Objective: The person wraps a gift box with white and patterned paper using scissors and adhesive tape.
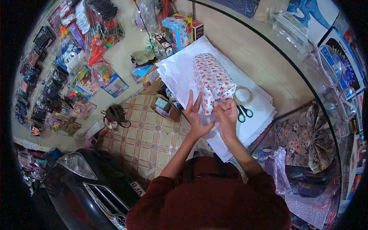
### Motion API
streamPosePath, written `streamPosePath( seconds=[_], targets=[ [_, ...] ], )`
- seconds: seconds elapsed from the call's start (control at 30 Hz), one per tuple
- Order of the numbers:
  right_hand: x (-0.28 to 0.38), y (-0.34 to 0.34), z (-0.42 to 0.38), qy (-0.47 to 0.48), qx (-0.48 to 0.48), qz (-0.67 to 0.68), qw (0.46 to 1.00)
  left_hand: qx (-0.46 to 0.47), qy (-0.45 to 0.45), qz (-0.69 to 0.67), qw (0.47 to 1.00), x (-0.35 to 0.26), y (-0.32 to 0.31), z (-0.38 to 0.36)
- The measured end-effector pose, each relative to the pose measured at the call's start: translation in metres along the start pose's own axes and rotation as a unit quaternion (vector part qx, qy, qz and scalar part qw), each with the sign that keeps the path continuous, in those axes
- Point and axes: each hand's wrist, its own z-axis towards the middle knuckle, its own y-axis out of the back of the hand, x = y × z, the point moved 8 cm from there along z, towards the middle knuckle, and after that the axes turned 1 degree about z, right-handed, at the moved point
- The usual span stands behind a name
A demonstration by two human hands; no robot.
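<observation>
A long box wrapped in floral gift paper [213, 71] lies on a stack of white paper sheets [184, 57], its near end facing me. At the left of that end, my left hand [197, 119] has its fingers spread and holds nothing. My right hand [227, 118] is at the near right corner with its fingers curled together, close to the paper flap. What those fingers pinch, if anything, is hidden. Just right of the box are a roll of tape [251, 96] and dark-handled scissors with green inside the loops [245, 113].
Colourful toy boxes [179, 31] stand behind the sheets. A glass-edged counter [268, 42] curves along the right side. An open cardboard box [165, 107] sits on the left over the tiled floor [134, 138]. A black vehicle front [92, 191] is at lower left.
</observation>
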Motion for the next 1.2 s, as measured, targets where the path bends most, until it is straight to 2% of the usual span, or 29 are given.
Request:
streamPosePath(
  seconds=[0.07,0.17,0.2,0.3,0.4,0.5,0.6,0.63,0.73,0.8,0.83,0.9,0.93,0.97,1.0,1.1,1.13,1.2],
  targets=[
    [-0.008,0.008,-0.005,-0.034,0.032,-0.021,0.999,-0.040,0.004,-0.075,0.996,0.008,0.001,-0.005],
    [-0.006,0.011,-0.016,-0.058,0.114,-0.278,0.952,-0.094,0.047,-0.181,0.978,0.014,0.006,-0.013],
    [0.010,0.010,-0.018,0.028,0.140,-0.390,0.910,-0.111,0.069,-0.213,0.968,0.017,0.009,-0.015],
    [0.043,0.043,-0.007,0.191,0.036,-0.438,0.878,-0.107,0.093,-0.197,0.970,0.014,0.009,-0.015],
    [0.039,0.049,0.013,0.100,-0.025,-0.423,0.900,-0.129,0.102,-0.235,0.958,0.017,0.011,-0.016],
    [0.021,0.031,0.023,0.002,0.027,-0.281,0.959,-0.121,0.078,-0.268,0.953,0.013,0.012,-0.012],
    [0.011,0.027,0.039,0.059,0.101,-0.455,0.883,-0.093,0.060,-0.263,0.958,0.003,0.010,-0.004],
    [0.009,0.024,0.040,0.077,0.126,-0.501,0.853,-0.098,0.056,-0.218,0.969,0.004,0.014,-0.004],
    [-0.011,0.035,0.037,-0.045,0.080,-0.416,0.905,-0.098,0.036,-0.149,0.983,0.005,0.023,0.001],
    [-0.016,0.034,0.032,-0.132,0.037,-0.262,0.955,-0.080,0.014,-0.188,0.979,0.000,0.025,0.010],
    [-0.021,0.033,0.028,-0.176,0.016,-0.180,0.968,-0.042,0.005,-0.181,0.983,-0.004,0.023,0.017],
    [-0.045,0.040,0.029,-0.184,-0.010,-0.057,0.981,0.035,-0.011,-0.169,0.985,-0.013,0.017,0.033],
    [-0.052,0.041,0.028,-0.181,-0.033,-0.015,0.983,0.047,-0.042,-0.153,0.986,-0.020,0.014,0.040],
    [-0.061,0.044,0.029,-0.177,-0.057,0.028,0.982,0.064,-0.034,-0.159,0.985,-0.017,0.010,0.044],
    [-0.079,0.058,0.034,-0.188,-0.079,0.033,0.979,0.081,-0.026,-0.164,0.983,-0.014,0.007,0.048],
    [-0.093,0.074,0.050,-0.139,-0.044,0.007,0.989,0.119,-0.008,-0.152,0.981,-0.001,0.002,0.050],
    [-0.093,0.084,0.058,-0.105,-0.077,-0.074,0.989,0.120,-0.002,-0.151,0.981,0.002,0.001,0.047],
    [-0.082,0.093,0.072,-0.071,-0.063,-0.287,0.953,0.111,0.013,-0.157,0.981,0.005,-0.001,0.044]
  ],
)
